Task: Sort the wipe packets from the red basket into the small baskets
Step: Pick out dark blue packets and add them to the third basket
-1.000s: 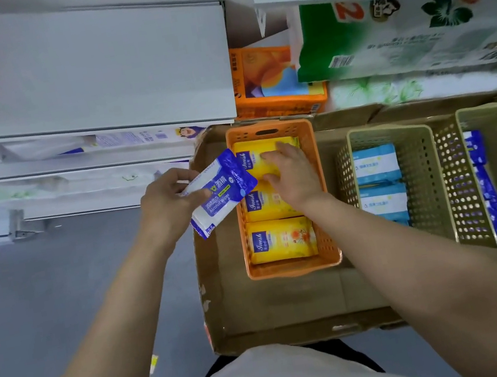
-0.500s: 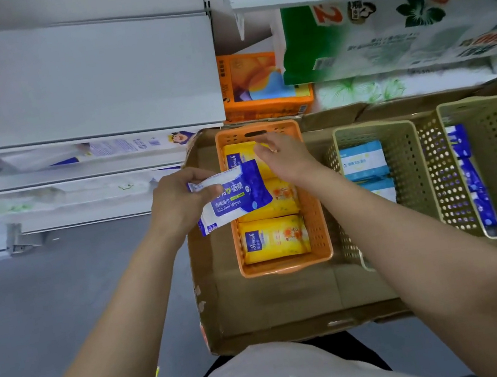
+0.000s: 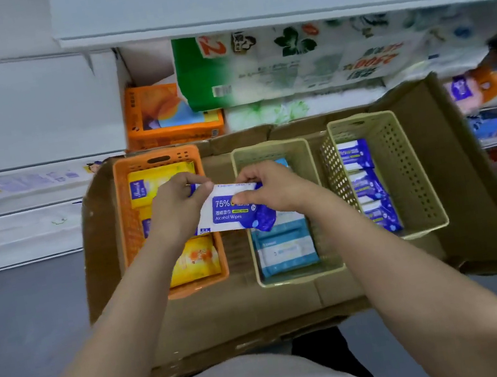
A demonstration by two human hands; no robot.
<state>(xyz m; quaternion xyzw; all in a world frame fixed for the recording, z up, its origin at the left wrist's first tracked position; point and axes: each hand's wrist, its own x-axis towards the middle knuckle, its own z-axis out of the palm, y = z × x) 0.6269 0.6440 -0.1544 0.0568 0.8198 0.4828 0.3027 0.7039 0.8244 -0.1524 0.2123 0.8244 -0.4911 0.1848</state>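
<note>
A blue and white alcohol wipes packet [image 3: 231,212] is held flat between both hands, over the gap between the orange basket [image 3: 131,234] and the middle beige basket [image 3: 288,277]. My left hand [image 3: 178,206] pinches its left end. My right hand [image 3: 268,188] grips its right end. Yellow packets [image 3: 193,260] lie in the orange basket. Light blue packets [image 3: 285,249] fill the middle beige basket. Dark blue packets [image 3: 368,184] like the held one lie in the right beige basket [image 3: 416,180].
All three baskets stand in a shallow cardboard tray [image 3: 245,317] on my lap. White store shelves [image 3: 23,110] rise at left and behind, with an orange tissue pack [image 3: 163,117] and green and white paper packs [image 3: 285,63]. More goods crowd the right edge.
My right hand left the yellow packets in the orange basket and took hold of the packet's right end. Both hands and the packet shifted right, toward the beige baskets.
</note>
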